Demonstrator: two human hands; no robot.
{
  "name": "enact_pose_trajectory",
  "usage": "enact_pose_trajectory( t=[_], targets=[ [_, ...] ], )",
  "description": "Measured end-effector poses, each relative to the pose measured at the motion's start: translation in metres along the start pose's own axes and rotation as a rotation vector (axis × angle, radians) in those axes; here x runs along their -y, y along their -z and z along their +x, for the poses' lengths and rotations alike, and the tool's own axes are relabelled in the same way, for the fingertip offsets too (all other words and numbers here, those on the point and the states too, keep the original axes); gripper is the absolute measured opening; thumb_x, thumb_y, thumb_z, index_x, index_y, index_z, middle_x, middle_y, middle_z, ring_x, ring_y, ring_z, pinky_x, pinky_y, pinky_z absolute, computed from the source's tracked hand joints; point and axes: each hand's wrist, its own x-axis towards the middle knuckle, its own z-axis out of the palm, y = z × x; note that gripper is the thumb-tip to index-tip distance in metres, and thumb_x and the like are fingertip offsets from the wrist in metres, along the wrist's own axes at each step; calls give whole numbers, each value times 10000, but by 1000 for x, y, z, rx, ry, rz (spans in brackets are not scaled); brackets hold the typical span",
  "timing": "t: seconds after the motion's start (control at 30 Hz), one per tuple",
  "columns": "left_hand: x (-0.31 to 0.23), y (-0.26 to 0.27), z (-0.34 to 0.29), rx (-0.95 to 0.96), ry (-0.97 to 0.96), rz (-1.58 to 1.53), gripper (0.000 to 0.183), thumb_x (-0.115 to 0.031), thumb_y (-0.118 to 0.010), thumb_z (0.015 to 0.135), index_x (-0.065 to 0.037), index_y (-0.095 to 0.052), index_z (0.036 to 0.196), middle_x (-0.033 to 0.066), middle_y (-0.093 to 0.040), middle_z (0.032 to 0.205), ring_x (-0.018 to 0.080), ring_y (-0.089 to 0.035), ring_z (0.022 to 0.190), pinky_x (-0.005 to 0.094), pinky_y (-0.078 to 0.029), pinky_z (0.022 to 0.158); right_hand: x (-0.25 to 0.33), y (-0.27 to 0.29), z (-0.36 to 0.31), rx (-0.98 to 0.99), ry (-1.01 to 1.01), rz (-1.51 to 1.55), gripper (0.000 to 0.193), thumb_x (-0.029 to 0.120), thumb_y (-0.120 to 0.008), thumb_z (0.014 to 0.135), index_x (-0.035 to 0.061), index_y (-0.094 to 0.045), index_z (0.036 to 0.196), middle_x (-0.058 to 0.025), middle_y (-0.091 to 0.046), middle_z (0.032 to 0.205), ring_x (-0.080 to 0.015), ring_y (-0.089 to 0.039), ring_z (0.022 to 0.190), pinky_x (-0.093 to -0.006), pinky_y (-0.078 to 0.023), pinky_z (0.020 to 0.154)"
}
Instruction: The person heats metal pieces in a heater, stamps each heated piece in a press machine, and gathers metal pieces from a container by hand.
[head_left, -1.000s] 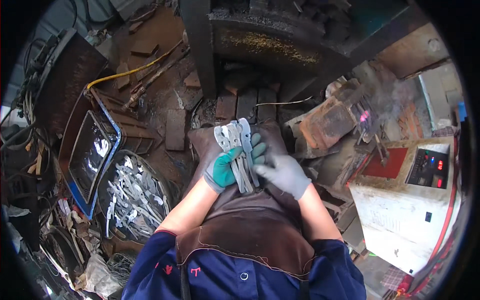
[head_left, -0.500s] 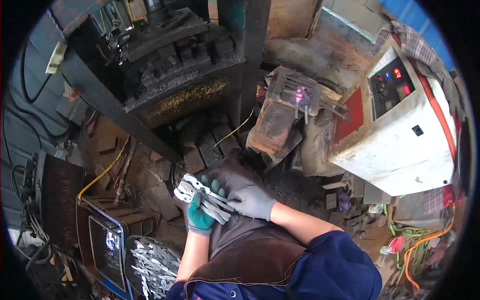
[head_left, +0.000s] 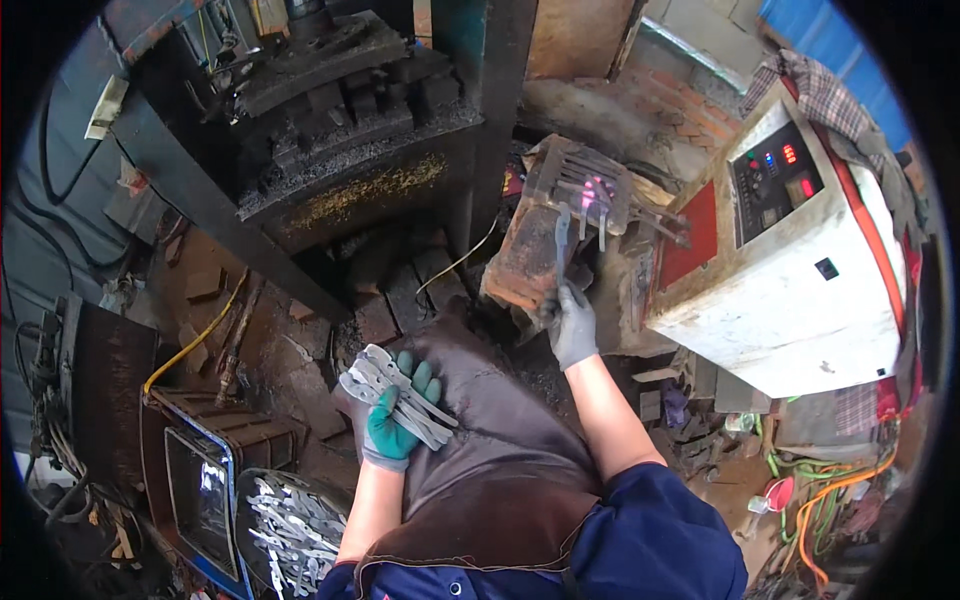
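My left hand [head_left: 391,428], in a green and grey glove, is wrapped round a bundle of flat grey metal blanks [head_left: 372,372] with wide heads and slim handles, like plier halves. It is above my brown apron. Farther out to the right, my right hand [head_left: 573,328], in a grey glove, grips the lower end of a single metal blank [head_left: 562,236]. That blank points away from me over a reddish firebrick [head_left: 524,262]. Just beyond it, several blanks lie in a slotted block [head_left: 570,165], with a pink-purple glow [head_left: 597,190] on them.
A dark press [head_left: 365,165] stands at the far left centre. On the right is a white control cabinet [head_left: 790,310] with lit red digits. At lower left, a blue-rimmed crate [head_left: 232,500] stands beside a container of many metal blanks [head_left: 290,525]. Coloured hoses [head_left: 810,520] lie at lower right.
My right hand has left the bundle in my left hand and moved away to the right with one blank, which is now over the firebrick. The left hand still holds the bundle.
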Motion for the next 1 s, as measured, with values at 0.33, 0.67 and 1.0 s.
enact_pose_trajectory(
  t=[0.33,0.67,1.0],
  targets=[
    [-2,-4,0,6,17,-41,543,-47,-590,869,-119,-403,1374,80,-480,1384,320,-437,1290,534,-331,1085,18,-47,79,4,1,111,185,191,-575,934,52,-591,1055,-52,-625,944,-152,-611,800,-291,-533,694],
    [-9,3,2,129,118,-29,623,-154,-632,859,-84,-355,1412,61,-446,1402,294,-415,1305,470,-312,1110,34,-249,32,576,-33,-400,418,429,-518,949,29,-612,876,-58,-614,676,-133,-560,528,-256,-433,466],
    [-9,12,-9,189,59,-166,645,-122,-647,841,-45,-352,1410,152,-508,1326,273,-516,1205,417,-403,1053,-7,-293,-52,621,83,-338,227,203,-527,945,-4,-619,946,34,-468,626,-4,-388,507,-184,-322,442]
  ],
)
